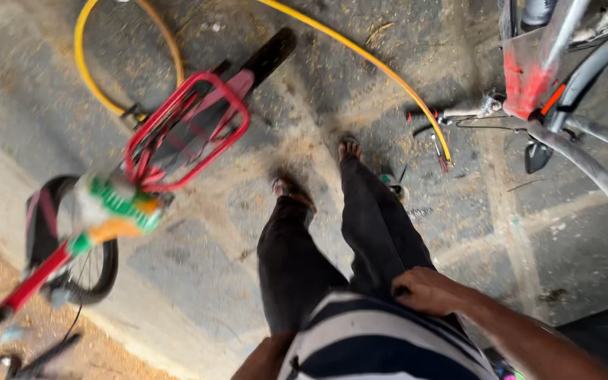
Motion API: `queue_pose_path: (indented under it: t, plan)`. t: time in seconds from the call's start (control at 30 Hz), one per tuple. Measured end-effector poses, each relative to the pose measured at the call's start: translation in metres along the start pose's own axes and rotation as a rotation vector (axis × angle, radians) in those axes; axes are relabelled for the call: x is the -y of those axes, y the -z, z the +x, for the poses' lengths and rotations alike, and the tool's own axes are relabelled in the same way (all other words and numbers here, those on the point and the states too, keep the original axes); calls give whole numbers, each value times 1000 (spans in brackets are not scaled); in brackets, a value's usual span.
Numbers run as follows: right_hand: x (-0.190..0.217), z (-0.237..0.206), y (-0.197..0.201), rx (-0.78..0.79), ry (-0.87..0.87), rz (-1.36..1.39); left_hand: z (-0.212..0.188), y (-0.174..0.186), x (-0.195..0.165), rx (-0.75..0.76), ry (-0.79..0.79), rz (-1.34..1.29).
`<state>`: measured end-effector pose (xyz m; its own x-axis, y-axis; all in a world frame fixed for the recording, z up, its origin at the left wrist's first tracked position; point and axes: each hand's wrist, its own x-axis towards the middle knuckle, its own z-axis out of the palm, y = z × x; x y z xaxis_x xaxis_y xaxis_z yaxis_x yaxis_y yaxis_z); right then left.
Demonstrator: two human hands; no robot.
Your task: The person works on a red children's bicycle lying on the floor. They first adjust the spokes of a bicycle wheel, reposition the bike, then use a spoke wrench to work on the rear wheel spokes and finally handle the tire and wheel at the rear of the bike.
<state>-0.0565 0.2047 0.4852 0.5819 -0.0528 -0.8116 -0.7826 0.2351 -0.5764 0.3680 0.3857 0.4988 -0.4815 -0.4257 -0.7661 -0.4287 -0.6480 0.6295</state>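
I look straight down at my own legs in dark trousers and at my feet on a paved stone floor. My right hand (427, 290) rests against my right hip at the hem of my striped shirt (374, 345), fingers curled, with nothing visible in it. Only my left forearm (265, 359) shows at the bottom edge; the left hand itself is hidden. A small red children's bicycle (177, 134) with a red rear rack lies on the floor to my left, out of reach of both hands.
A yellow hose (381, 67) curves across the floor ahead of my feet. Part of a grey and red bicycle (564, 91) stands at the upper right. Small tools (438, 148) lie by the hose end. A step edge runs along the left.
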Motion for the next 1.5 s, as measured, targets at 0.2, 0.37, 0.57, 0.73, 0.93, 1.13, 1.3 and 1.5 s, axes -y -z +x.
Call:
queue_pose_path:
  t: [0.2, 0.37, 0.57, 0.73, 0.93, 1.13, 1.3, 1.5]
  plan:
    - [-189, 115, 80, -711, -246, 259, 176, 159, -34, -834, -63, 553]
    - [-361, 216, 78, -603, -737, -195, 298, 299, -71, -1479, -388, 1085]
    - [-443, 291, 5, -291, -909, -57, 328, 309, -80, -1250, -446, 990]
    - [-461, 339, 5, -416, -874, -29, 319, 308, -68, -1324, -517, 1033]
    - [-454, 338, 4, -624, -829, -32, 330, 309, -87, -1471, -645, 1145]
    - [-461, 327, 28, -809, -843, 81, 335, 317, -89, -1481, -712, 1194]
    - [-459, 314, 98, -1066, -655, -87, 336, 331, -65, -1490, -680, 1196]
    - [-423, 323, 259, -1709, -249, 847, 336, 360, -21, -1551, -415, 1169]
